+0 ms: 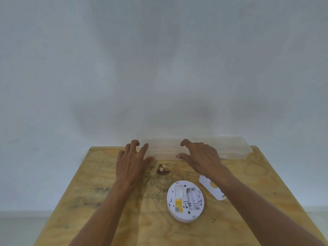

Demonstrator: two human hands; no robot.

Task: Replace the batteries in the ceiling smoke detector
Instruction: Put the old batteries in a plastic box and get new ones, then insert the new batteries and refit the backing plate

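A round white smoke detector (pixel 185 201) lies back-up on the plywood table (pixel 110 201), its battery bay exposed and looking empty, with a yellow label beside the bay. To its right lies a white mounting plate (pixel 211 189), partly hidden under my right forearm. A long clear plastic box (pixel 230 148) stands at the table's far edge against the wall. My left hand (pixel 132 161) hovers open at the box's left end, fingers spread. My right hand (pixel 199 158) is open too, fingers curled at the front of the box. No batteries are visible.
A dark knot with chipped wood (pixel 163 169) marks the table between my hands. The pale wall (pixel 159 68) rises directly behind the table. The table's left edge drops off to a light floor (pixel 21 228).
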